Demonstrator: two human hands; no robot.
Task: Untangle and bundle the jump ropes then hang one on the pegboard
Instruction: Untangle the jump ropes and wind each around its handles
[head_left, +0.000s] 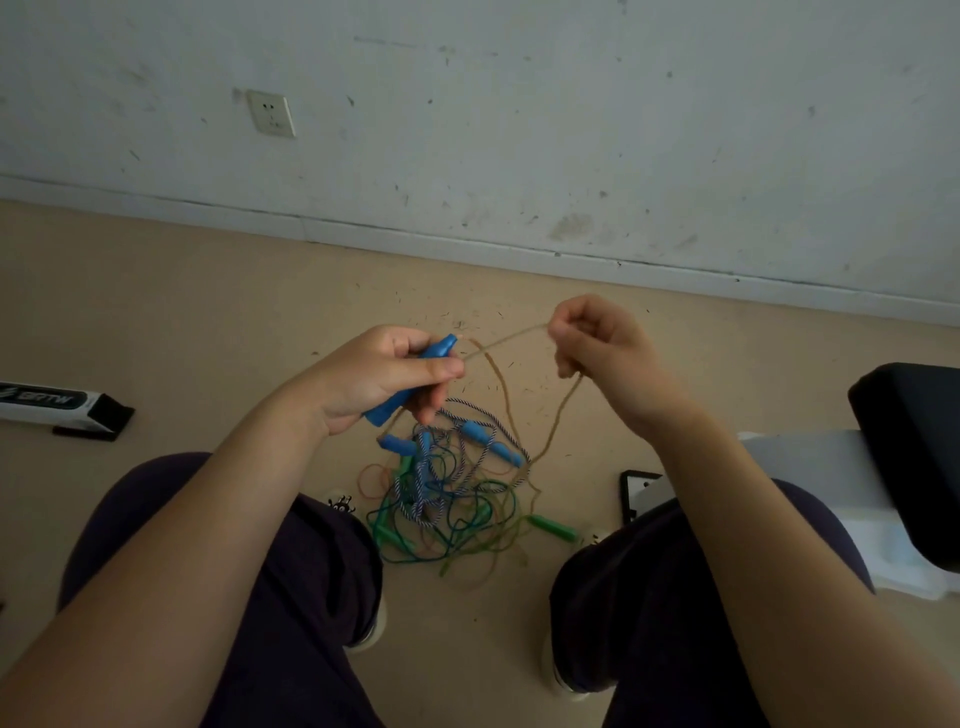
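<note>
The left hand (387, 376) grips a blue handle (415, 379); the right hand (597, 348) pinches its tan rope (506, 340) above the tangled pile (447, 493), with perhaps a box (62, 405) lying left.

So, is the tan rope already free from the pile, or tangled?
Still tangled: the tan rope runs from both hands down into the knotted pile.

Scuffed white wall (571, 104) with socket (271, 113), beige floor (156, 312), dim light.
</note>
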